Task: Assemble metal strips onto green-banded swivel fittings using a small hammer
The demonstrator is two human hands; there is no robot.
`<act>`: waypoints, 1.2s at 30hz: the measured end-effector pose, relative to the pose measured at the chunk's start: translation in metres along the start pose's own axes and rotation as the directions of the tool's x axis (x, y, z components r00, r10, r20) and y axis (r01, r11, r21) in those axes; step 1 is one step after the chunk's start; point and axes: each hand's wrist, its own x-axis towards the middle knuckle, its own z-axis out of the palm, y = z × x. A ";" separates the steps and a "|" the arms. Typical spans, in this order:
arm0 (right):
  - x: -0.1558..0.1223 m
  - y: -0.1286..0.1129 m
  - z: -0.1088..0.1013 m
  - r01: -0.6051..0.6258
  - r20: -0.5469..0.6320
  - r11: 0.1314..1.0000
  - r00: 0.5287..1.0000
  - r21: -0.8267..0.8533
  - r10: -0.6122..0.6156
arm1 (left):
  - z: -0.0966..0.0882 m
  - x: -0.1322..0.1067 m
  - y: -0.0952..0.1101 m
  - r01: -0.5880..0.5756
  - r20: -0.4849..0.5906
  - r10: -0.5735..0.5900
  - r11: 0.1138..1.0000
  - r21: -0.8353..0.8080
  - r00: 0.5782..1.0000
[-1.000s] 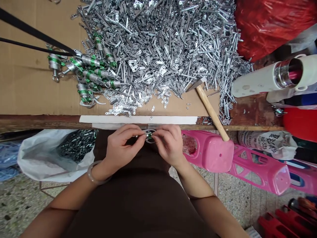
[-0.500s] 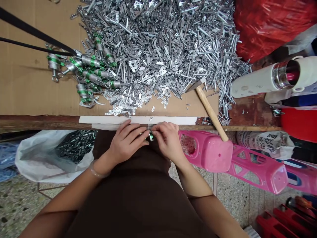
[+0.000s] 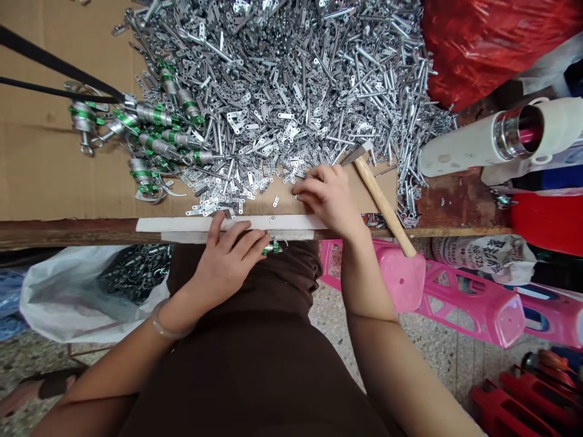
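Observation:
My left hand [image 3: 232, 252] is closed around a small green and silver metal fitting [image 3: 274, 247] at the table's front edge; a thin curved end sticks out to the right, and my fingers hide the rest. My right hand [image 3: 332, 200] is over the cardboard, thumb and fingers pinched close to its surface beside the loose metal parts. Whatever is in that pinch is too small to make out. A small flat link plate [image 3: 276, 201] lies left of it, and another small piece [image 3: 272, 220] rests on the white strip [image 3: 195, 224]. A wooden-handled hammer [image 3: 385, 206] lies just right of my right hand.
A large heap of metal parts [image 3: 291, 79] covers the cardboard [image 3: 40, 176]. Several green and silver assemblies [image 3: 157, 142] lie at its left. A white flask [image 3: 460, 152] and red plastic bag [image 3: 501, 48] are at right. Pink stools [image 3: 401, 279] and a white sack [image 3: 59, 291] stand below the edge.
My right hand has left the fitting and moved up and right to the cardboard near the hammer head. My left hand still holds the fitting at the edge. The view has shifted slightly.

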 end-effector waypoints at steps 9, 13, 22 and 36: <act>-0.023 -0.037 -0.003 0.068 -0.057 0.966 0.997 0.249 -0.055 | 0.000 0.000 0.003 0.115 -0.036 -0.122 0.981 -0.159 0.992; -0.045 -0.055 0.012 0.056 0.053 0.949 0.996 0.310 -0.076 | 0.001 -0.002 0.002 0.121 -0.116 -0.158 0.954 -0.275 0.981; -0.036 -0.071 0.020 -0.084 0.198 0.987 0.979 0.134 0.056 | 0.003 -0.003 0.001 0.089 -0.190 -0.147 0.955 -0.283 0.971; -0.034 -0.059 0.008 -0.230 0.153 0.903 0.971 0.362 0.186 | 0.002 -0.004 0.002 0.133 -0.155 -0.190 0.938 -0.319 0.970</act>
